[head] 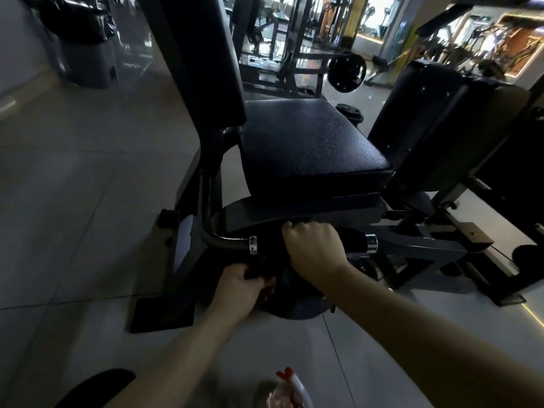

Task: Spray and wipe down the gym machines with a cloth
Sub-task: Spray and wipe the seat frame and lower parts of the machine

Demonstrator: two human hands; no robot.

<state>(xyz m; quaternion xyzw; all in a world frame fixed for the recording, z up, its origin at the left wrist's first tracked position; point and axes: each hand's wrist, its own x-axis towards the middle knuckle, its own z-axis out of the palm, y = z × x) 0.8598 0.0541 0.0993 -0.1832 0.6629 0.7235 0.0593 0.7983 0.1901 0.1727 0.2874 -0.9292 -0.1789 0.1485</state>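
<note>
A black gym machine with a padded seat (309, 142) stands in front of me. Its side handle (353, 241) has a black foam grip between two chrome rings. My right hand (313, 248) is curled over the top of that grip. Just below and to the left, my left hand (244, 287) grips a dark cloth (259, 270) bunched under the handle. A spray bottle (290, 388) with a white and red trigger head stands on the floor at the bottom edge, between my forearms.
The tall backrest (203, 54) rises on the left and a second pad (435, 122) stands on the right. Tiled floor (73, 201) lies open to the left. A bin with a black bag (85, 39) stands far left. More machines and weight plates (346, 71) fill the background.
</note>
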